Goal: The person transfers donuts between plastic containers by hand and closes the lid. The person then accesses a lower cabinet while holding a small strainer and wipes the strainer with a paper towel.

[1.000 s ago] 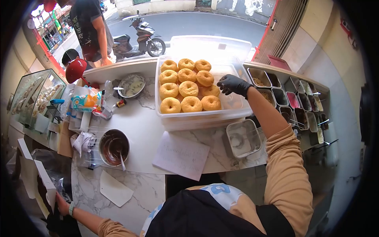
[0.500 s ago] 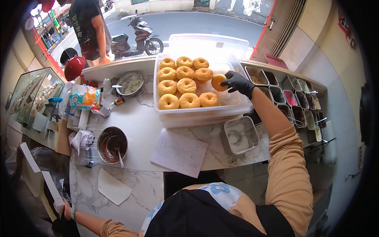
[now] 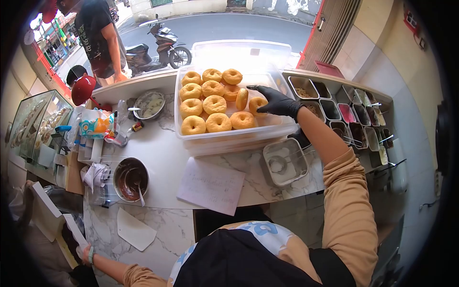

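Observation:
My right hand (image 3: 281, 103), in a black glove, is in the clear plastic tub (image 3: 234, 137). Its thumb and fingers are closed around a doughnut (image 3: 258, 104). Right beside that one, near the fingertips, another doughnut (image 3: 242, 99) stands tilted on its edge. Rows of golden ring doughnuts (image 3: 214, 104) fill the tub's left and middle parts. Low at the left, my bare left hand (image 3: 86, 254) grips the edge of an open white cardboard box (image 3: 74, 230); its fingers are partly hidden.
On the counter are a pot of brown spread (image 3: 131, 179), a bowl of pale cream (image 3: 149, 104), a written paper sheet (image 3: 211, 185), a white scraper (image 3: 136, 229) and a metal container (image 3: 285, 162). Topping trays (image 3: 345, 113) line the right. A person (image 3: 99, 38) stands outside.
The right hand has moved slightly left with its doughnut. A doughnut by its fingertips now stands on edge, where one lay flatter before. The camera view has shifted a little.

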Motion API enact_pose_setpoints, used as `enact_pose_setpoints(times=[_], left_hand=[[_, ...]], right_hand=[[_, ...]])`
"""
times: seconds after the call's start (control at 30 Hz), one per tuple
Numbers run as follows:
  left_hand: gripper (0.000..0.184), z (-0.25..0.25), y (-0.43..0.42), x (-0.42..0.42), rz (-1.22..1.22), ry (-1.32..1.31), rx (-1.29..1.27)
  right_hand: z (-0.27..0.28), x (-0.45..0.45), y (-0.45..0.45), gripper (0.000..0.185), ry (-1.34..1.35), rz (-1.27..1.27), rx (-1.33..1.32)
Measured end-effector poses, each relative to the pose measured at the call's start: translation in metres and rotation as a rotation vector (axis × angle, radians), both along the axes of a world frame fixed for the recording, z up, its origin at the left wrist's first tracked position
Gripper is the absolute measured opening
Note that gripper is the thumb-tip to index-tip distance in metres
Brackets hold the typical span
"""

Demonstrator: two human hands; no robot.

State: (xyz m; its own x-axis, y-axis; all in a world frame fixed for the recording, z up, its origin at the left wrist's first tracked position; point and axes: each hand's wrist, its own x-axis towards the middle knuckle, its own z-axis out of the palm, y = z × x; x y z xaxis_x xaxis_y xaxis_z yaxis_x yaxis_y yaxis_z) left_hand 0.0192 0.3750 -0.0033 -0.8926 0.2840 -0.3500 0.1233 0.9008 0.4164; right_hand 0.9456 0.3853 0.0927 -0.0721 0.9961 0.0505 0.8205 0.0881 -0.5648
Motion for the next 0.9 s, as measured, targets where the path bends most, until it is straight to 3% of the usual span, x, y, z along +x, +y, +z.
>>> enact_pose_setpoints(times=[0.03, 0.1, 0.23, 0.33, 0.4, 0.47, 0.53, 0.63, 0.67, 0.73, 0.8, 0.87, 0.9], left_hand=[[0.056, 0.001, -0.003, 0.002, -0.139, 0.095, -0.202], [0.056, 0.000, -0.009, 0.006, -0.321, 0.128, -0.363], [0.050, -0.016, -0.021, -0.014, -0.539, -0.150, -0.240], [0.046, -0.045, -0.016, -0.019, -0.320, -0.169, -0.409], [0.042, -0.044, -0.023, 0.002, -0.278, -0.140, -0.502], [0.039, -0.048, -0.028, 0.014, -0.234, -0.199, -0.439], [0.030, -0.059, -0.031, 0.012, -0.012, -0.049, -0.264], [0.019, -0.099, -0.040, -0.015, 0.322, 0.172, 0.004], [0.020, -0.100, -0.042, -0.009, 0.388, 0.254, 0.051], [0.023, -0.087, -0.049, 0.026, 0.454, 0.402, 0.093], [0.026, -0.039, -0.055, 0.107, 0.498, 0.515, 0.130], [0.030, 0.001, -0.058, 0.163, 0.579, 0.554, 0.306], [0.032, 0.010, -0.058, 0.172, 0.649, 0.554, 0.487]], right_hand=[[-0.002, -0.006, 0.007, 0.070, 0.039, 0.006, -0.016], [-0.011, -0.012, 0.021, 0.068, 0.152, 0.020, 0.007], [-0.012, -0.017, 0.046, 0.064, 0.145, -0.120, -0.088], [-0.023, -0.019, 0.055, 0.053, -0.073, -0.098, -0.014], [-0.020, -0.023, 0.057, 0.047, 0.048, -0.085, -0.055], [-0.015, -0.025, 0.060, 0.043, 0.069, -0.088, -0.064], [-0.012, -0.025, 0.063, 0.039, -0.004, -0.109, -0.046], [-0.018, -0.014, 0.075, 0.040, 0.369, -0.275, -0.020], [-0.018, -0.015, 0.077, 0.038, 0.384, -0.343, -0.017], [-0.016, -0.016, 0.079, 0.035, 0.416, -0.484, -0.012], [-0.018, -0.013, 0.079, 0.028, 0.510, -0.440, -0.038], [-0.024, 0.008, 0.081, 0.028, 0.577, -0.375, -0.066], [-0.022, 0.012, 0.076, 0.025, 0.425, -0.435, 0.064]])
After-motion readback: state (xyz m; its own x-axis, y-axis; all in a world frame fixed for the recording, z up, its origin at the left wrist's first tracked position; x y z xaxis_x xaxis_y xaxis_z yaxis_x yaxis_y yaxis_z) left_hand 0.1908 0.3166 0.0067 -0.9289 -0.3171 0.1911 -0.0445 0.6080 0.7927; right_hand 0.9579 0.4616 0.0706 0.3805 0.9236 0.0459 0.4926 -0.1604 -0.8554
